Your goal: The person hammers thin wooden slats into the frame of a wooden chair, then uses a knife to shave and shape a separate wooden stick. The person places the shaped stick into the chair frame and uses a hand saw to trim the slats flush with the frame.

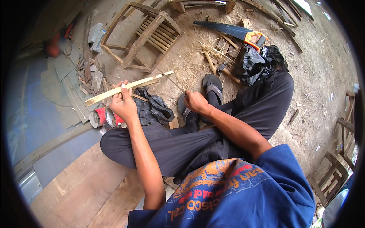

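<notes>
My left hand [124, 102] is closed around a pale wooden strip [104, 95], thumb on top, holding it slanted up to the right. A shorter, darker piece of wood [146, 83] shows just under the strip. In my closed right hand [196, 102] is a thin, dark, rod-like tool [174, 82]. Its far tip reaches the strip near a dark notch close to the strip's right end; whether it is a blade or a rod is too small to tell. Both hands are in front of my crossed legs.
Ahead stands a slatted wooden frame [146, 41]. A handsaw [224, 29] with an orange handle and a hammer [230, 75] lie beyond my feet among shavings. Black plastic [253, 62] lies by my right knee; red tins [97, 117] stand by the left. Wooden frames [336, 167] are at far right.
</notes>
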Available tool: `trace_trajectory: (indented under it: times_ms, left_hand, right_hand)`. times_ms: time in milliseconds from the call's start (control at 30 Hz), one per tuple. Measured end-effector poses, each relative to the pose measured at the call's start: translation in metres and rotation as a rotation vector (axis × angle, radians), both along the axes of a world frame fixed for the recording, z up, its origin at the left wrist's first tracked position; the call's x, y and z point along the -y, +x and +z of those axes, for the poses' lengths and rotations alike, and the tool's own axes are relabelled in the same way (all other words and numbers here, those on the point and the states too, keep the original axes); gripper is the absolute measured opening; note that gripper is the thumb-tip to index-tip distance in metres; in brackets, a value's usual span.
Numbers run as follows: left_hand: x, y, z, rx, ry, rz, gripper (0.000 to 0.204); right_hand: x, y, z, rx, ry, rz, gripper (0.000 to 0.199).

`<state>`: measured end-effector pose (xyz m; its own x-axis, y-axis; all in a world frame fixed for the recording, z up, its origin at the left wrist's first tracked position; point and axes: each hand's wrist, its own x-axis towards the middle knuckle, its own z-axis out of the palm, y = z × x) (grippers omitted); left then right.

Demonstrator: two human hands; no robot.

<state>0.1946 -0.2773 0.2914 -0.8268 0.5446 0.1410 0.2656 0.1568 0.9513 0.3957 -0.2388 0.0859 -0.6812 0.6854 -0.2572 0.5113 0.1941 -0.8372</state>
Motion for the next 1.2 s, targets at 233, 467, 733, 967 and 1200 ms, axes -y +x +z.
trace_trajectory:
  times_ms: [233, 467, 733, 967, 1200]
  left_hand:
    - [-0.008, 0.005, 0.002, -0.006, 0.012, -0.019, 0.026]
    - [-0.012, 0.002, 0.004, -0.017, 0.004, 0.019, 0.028]
    - [-0.009, -0.002, 0.001, -0.004, -0.010, 0.067, 0.029]
    - [-0.015, -0.005, 0.001, -0.017, 0.001, 0.079, 0.027]
    - [-0.010, -0.003, 0.001, -0.007, 0.010, 0.064, 0.029]
  right_hand:
    - [0.001, 0.000, -0.020, 0.037, -0.011, -0.043, 0.024]
    - [0.005, -0.004, -0.016, 0.072, 0.001, -0.066, 0.026]
    - [0.010, -0.004, -0.028, 0.052, 0.021, -0.090, 0.023]
    - [0.008, -0.006, -0.036, 0.142, 0.017, -0.128, 0.019]
    - [0.007, -0.003, -0.019, 0.258, -0.062, -0.059, 0.022]
